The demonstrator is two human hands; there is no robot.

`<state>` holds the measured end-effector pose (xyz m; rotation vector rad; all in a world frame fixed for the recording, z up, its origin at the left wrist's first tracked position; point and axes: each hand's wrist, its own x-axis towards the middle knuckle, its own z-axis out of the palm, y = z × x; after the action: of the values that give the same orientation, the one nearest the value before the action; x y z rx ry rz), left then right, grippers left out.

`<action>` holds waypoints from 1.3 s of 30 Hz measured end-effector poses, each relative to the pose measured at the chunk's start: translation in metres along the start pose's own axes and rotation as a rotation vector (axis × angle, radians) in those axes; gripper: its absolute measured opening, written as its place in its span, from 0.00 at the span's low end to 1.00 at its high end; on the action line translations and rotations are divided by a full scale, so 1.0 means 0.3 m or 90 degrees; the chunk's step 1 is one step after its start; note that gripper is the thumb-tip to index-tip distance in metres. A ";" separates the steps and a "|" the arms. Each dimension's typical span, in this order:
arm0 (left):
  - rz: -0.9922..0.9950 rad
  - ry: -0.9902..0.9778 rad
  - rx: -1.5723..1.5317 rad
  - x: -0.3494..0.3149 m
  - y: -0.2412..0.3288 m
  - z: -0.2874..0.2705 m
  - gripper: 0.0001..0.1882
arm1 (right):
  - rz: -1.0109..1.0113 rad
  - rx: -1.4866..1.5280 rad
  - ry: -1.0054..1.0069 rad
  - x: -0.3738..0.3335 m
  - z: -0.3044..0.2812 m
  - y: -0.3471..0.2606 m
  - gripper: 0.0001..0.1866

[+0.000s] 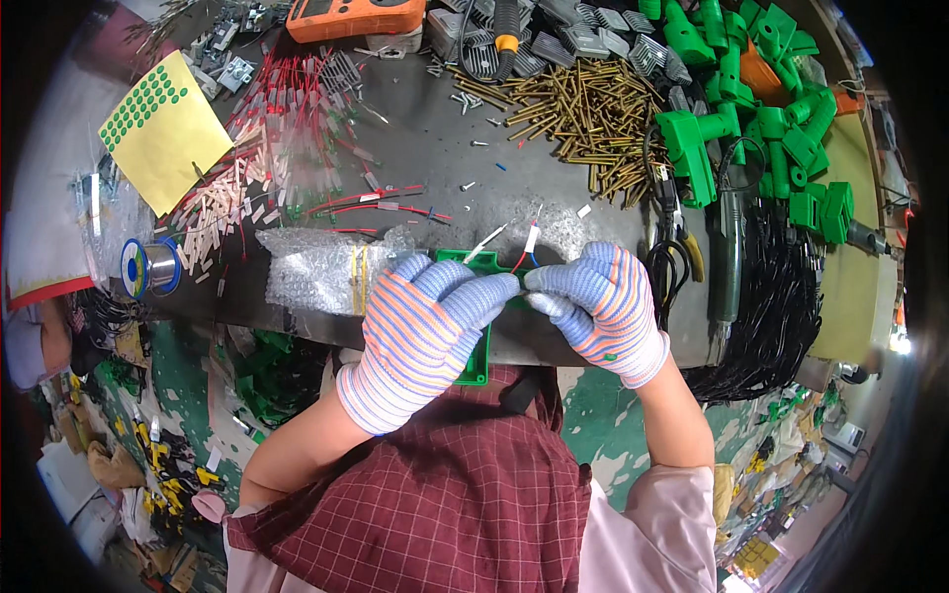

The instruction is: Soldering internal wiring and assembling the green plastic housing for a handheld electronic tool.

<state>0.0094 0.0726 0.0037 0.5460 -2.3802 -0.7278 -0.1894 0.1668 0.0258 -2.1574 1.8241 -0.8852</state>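
My left hand [435, 314], in a blue, orange and white striped knit glove, is closed over a green plastic casing [478, 370] at the table's near edge. It covers most of the casing. My right hand [601, 308], gloved alike, has its fingertips pinched together close to the left fingertips. Whatever lies in that pinch is hidden. Just beyond the fingertips, thin red and blue wires [522, 261] rise from the casing to a white sleeve [532, 239]. A white-sleeved lead [486, 242] slants up beside the left fingers.
Bubble wrap [311, 272] lies left of my hands, with a solder spool [150, 267] farther left. Red leads [297, 109], brass-coloured rods [593, 119] and green casings [692, 148] are heaped beyond. Right of my hands are a dark hand tool [732, 237] and black cables [776, 287].
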 end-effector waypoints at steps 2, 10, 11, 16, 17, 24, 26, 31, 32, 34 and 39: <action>-0.008 0.001 -0.014 -0.001 0.005 -0.002 0.12 | -0.010 -0.017 0.000 0.005 -0.004 -0.002 0.09; -0.048 0.025 -0.055 -0.007 0.001 0.002 0.10 | 0.093 -0.005 0.063 -0.047 -0.090 -0.035 0.19; -0.046 0.027 -0.059 -0.011 -0.003 0.000 0.10 | 0.129 -0.025 0.094 -0.108 -0.087 -0.023 0.23; -0.033 0.043 -0.067 -0.016 -0.008 0.003 0.10 | 0.314 -0.132 0.170 -0.265 -0.022 -0.067 0.18; -0.024 0.044 -0.067 -0.013 -0.016 0.005 0.09 | 0.301 -0.163 0.174 -0.276 0.008 -0.055 0.17; -0.020 0.061 -0.041 0.019 -0.011 0.015 0.11 | 0.347 -0.263 0.215 -0.228 0.117 -0.014 0.18; -0.041 0.077 -0.030 -0.014 -0.011 0.047 0.12 | 0.349 -0.271 0.246 -0.231 0.135 -0.021 0.18; -0.030 -0.017 -0.075 -0.020 0.013 -0.054 0.10 | 0.333 -0.267 0.240 -0.211 0.111 -0.098 0.27; -0.030 -0.008 -0.068 -0.018 -0.006 -0.103 0.10 | 0.331 -0.252 0.260 -0.219 0.104 -0.104 0.28; -0.037 0.085 -0.019 0.001 -0.092 -0.233 0.08 | 0.352 -0.158 0.324 -0.232 0.086 -0.117 0.28; -0.240 0.185 0.307 0.190 -0.507 -0.508 0.13 | 0.288 -0.130 0.303 -0.179 0.065 -0.147 0.26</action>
<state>0.0950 -0.1301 0.0381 1.2349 -2.1925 -0.1891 -0.1457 0.2231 0.0148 -1.5956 2.5873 -1.2067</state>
